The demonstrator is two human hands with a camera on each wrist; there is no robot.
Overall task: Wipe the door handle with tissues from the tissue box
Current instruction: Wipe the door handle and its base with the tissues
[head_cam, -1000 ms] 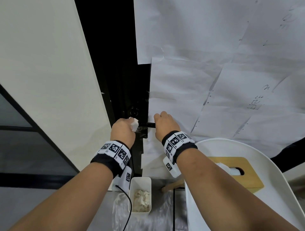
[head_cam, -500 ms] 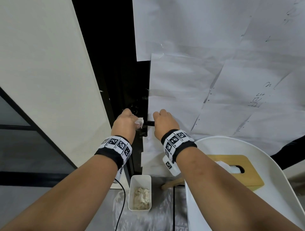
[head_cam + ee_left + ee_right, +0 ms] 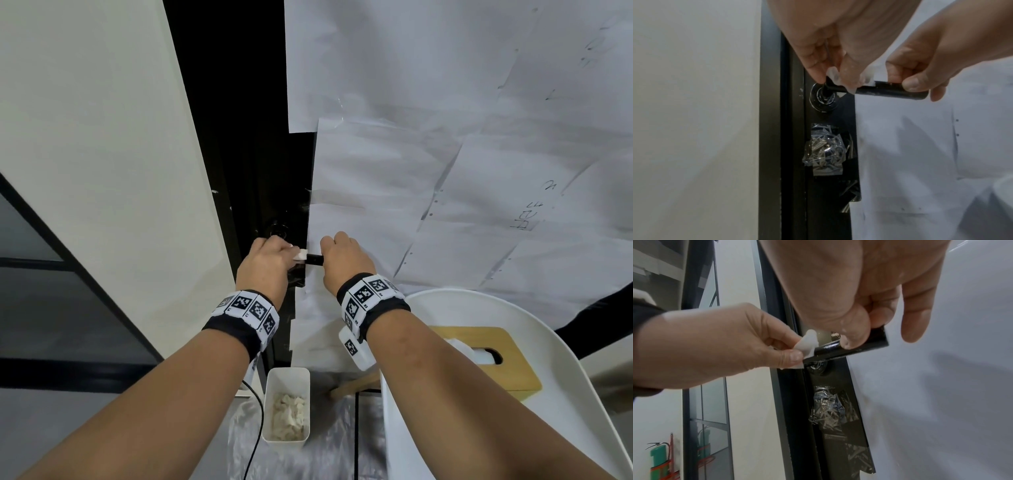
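A black lever door handle (image 3: 314, 259) (image 3: 888, 91) (image 3: 851, 345) juts from the dark door edge. My left hand (image 3: 270, 262) (image 3: 715, 344) pinches a small white tissue (image 3: 300, 256) (image 3: 807, 344) (image 3: 867, 76) and wraps it round the handle's inner part, near the round rosette (image 3: 822, 99). My right hand (image 3: 342, 258) (image 3: 920, 76) (image 3: 859, 305) grips the handle's outer end, thumb underneath. The wooden tissue box (image 3: 493, 359), a white tissue sticking out of its slot, stands on a white tray (image 3: 534, 329) at the lower right.
White paper sheets (image 3: 445, 137) cover the door right of the handle. Crinkled clear tape (image 3: 824, 151) sits below the rosette. A white bin (image 3: 287, 407) with crumpled tissues stands on the floor below, beside a black cable (image 3: 258, 421). A cream wall (image 3: 102, 137) lies left.
My left hand has slid with the tissue along the handle toward the right hand, and turned so the tissue shows less. The right hand keeps its hold on the handle's end.
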